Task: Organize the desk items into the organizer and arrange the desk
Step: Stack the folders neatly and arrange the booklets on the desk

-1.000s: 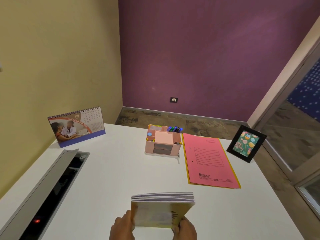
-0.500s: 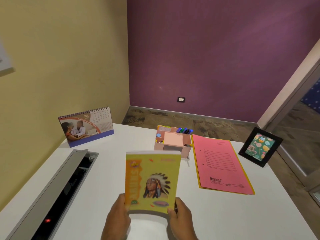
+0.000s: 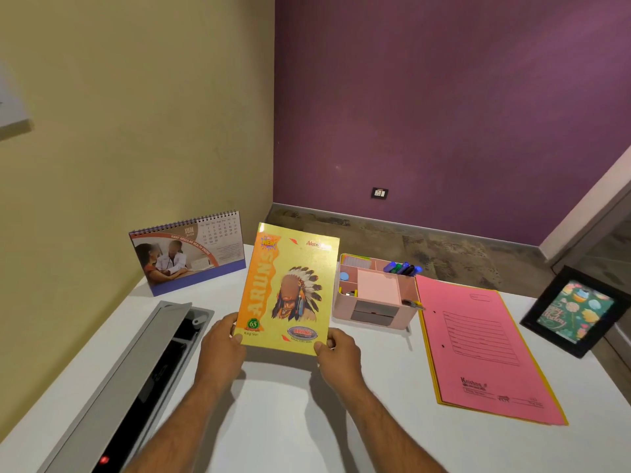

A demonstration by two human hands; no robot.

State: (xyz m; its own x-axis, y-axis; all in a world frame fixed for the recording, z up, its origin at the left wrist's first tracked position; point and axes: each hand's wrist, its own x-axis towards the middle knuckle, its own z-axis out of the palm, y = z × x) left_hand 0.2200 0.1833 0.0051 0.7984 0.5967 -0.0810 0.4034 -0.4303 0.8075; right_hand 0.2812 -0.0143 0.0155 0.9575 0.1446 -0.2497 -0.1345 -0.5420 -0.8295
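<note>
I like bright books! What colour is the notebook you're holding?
Mostly yellow, with an orange strip down its left side; the notebook shows in the head view.

Both hands hold a yellow notebook (image 3: 288, 288) up over the white worktop (image 3: 290, 414), cover facing the person: the left hand (image 3: 222, 346) grips its lower left corner, the right hand (image 3: 339, 353) its lower right, thumbs on the cover. Just beside it on the right stands a pink organizer (image 3: 375, 295) with blue and green markers (image 3: 403, 268) in its back corner. A pink folder (image 3: 485, 349) lies flat right of that, then a black picture frame (image 3: 573, 310) leaning upright. A desk calendar (image 3: 187, 252) stands at the far left, near an open cable tray (image 3: 136, 380).
</note>
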